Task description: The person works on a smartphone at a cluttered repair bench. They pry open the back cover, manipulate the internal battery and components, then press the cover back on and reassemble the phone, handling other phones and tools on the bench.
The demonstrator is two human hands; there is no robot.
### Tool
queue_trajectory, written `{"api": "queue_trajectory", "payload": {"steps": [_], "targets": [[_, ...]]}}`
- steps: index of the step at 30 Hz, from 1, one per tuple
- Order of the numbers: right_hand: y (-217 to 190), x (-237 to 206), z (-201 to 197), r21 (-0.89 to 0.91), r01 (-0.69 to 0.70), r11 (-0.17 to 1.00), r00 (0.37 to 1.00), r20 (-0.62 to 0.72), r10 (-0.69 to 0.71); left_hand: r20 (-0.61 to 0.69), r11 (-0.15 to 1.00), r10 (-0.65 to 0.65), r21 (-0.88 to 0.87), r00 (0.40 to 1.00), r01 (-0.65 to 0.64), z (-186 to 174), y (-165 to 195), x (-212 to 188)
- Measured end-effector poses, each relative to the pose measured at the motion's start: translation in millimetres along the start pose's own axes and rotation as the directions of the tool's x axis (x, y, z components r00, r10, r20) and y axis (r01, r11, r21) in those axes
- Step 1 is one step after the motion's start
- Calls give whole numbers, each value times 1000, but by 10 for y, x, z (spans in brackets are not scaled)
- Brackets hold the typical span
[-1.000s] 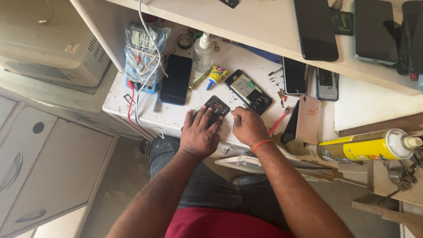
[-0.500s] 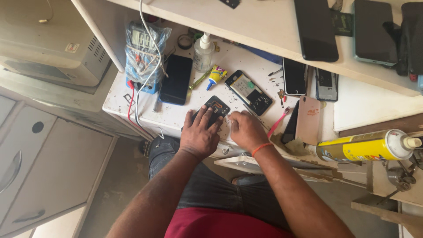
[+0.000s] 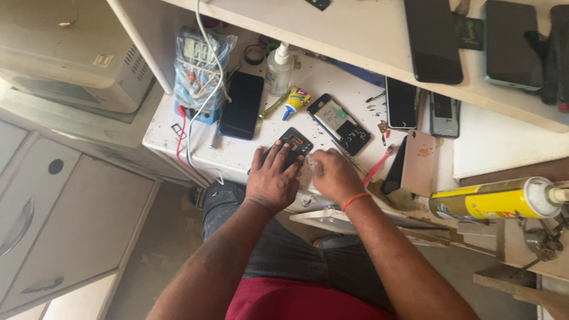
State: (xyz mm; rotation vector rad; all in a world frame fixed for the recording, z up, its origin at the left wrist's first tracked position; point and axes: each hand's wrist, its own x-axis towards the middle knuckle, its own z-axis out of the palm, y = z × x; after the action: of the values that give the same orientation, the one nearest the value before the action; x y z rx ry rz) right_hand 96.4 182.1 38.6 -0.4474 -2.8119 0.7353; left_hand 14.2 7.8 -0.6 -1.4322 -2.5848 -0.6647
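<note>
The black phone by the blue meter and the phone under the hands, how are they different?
The black phone lies whole, its dark glass closed; the opened phone shows its inner parts. The black phone lies untouched, while the left hand presses on the opened phone and the right hand rests beside it. Both lie flat on the white table.

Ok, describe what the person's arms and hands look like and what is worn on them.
Both forearms are bare, with no sleeves in view and no gloves. The left hand wears nothing that shows. The right hand has a thin orange band around its wrist. No rings or watch can be made out.
</note>
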Motion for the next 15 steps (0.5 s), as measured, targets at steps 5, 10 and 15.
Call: {"api": "queue_trajectory", "payload": {"steps": [5,10,15], "targets": [[-10,3,-27,-17,11,1000,999,-52,-12,-23,1000,12,-6,1000,-12,8,-3,-23],[-8,4,-24,-12,-5,1000,1000,6,5,-30,999,8,-32,1000,-9,24,-18,-4],[39,42,-19,-53,66,996,998,10,-65,-20,1000,8,3,1000,-8,43,-23,-8]]}}
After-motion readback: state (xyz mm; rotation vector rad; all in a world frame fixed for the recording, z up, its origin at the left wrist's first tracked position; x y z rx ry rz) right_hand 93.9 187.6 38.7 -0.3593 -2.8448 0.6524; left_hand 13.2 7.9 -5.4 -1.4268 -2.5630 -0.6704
